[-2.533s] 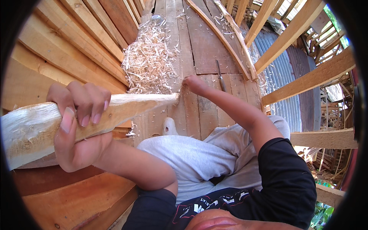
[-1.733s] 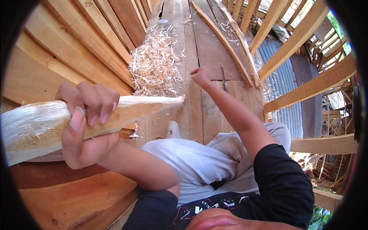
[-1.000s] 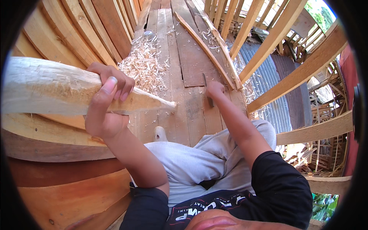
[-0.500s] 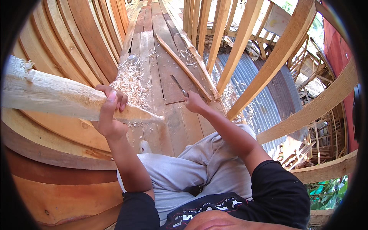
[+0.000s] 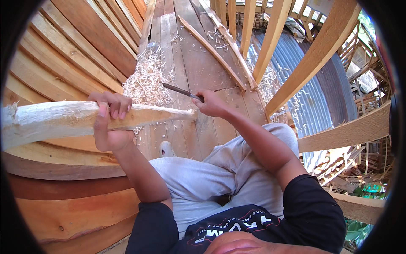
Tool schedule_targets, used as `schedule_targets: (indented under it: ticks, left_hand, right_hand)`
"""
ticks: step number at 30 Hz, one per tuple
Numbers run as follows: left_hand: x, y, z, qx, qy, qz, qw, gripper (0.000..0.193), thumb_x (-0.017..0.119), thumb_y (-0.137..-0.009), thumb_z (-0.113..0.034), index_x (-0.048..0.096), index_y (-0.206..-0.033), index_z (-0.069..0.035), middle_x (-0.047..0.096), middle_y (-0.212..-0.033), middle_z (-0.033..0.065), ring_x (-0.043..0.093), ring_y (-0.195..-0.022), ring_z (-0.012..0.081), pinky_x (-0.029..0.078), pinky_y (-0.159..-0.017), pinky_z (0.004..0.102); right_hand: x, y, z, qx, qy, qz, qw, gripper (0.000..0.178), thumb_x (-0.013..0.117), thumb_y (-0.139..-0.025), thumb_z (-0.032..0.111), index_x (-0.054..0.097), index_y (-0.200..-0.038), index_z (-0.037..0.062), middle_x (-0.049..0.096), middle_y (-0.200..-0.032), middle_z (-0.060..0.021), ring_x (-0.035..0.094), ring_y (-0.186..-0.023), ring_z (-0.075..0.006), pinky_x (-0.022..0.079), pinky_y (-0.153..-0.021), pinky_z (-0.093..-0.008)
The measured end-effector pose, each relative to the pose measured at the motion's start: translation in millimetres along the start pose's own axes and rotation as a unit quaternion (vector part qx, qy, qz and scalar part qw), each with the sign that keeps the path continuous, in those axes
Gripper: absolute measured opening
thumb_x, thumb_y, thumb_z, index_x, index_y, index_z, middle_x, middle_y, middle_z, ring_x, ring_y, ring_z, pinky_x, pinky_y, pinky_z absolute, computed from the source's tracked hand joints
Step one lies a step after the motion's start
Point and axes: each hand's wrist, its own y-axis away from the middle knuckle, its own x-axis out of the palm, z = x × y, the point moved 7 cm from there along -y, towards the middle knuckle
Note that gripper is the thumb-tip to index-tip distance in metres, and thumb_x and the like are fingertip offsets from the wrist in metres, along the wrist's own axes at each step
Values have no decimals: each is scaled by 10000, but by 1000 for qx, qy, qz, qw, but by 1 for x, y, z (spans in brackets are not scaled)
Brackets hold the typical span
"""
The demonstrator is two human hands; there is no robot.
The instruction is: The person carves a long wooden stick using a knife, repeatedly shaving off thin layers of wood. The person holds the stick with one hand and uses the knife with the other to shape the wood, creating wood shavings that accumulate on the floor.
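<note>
A thick, pale wooden pole reaches in from the left and tapers to a narrow, blunt end near the middle. My left hand is wrapped round its tapering part, with the thumb and fingers on the near and upper faces. In my right hand is a knife, gripped by its handle. Its dark blade points left and slightly away from me, above and beyond the pole's narrow end, apart from the wood. Both my legs, in light grey trousers, lie folded below the hands.
Curly wood shavings are heaped on the plank floor beyond the pole. Two long wood strips lie farther off. Stacked boards line the left side. A slatted wooden railing stands on the right, with corrugated metal sheeting beyond it.
The knife has swung so its blade points more to the left, and my right hand has shifted slightly up. My left hand has moved a little left along the pole. The view has tilted.
</note>
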Motion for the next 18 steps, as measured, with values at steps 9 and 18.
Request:
schedule_targets:
  ticks: [9, 18]
  left_hand:
    - [1, -4, 13, 31, -58, 18, 998, 170, 506, -831, -183, 366, -786, -96, 341, -632, 20, 352, -583, 125, 320, -619, 312]
    - [9, -13, 25, 10, -25, 108, 994, 197, 564, -792, -224, 387, -814, -141, 348, -646, -16, 367, -584, 101, 322, -646, 289]
  right_hand:
    - [18, 0, 12, -68, -41, 40, 996, 244, 660, -859, 173, 566, -1001, -2, 646, -834, -134, 587, -729, -230, 472, -685, -354]
    - [47, -7, -21, 157, -141, 187, 959, 352, 529, -934, 331, 577, -885, -13, 626, -774, -157, 576, -669, -261, 477, -666, -384]
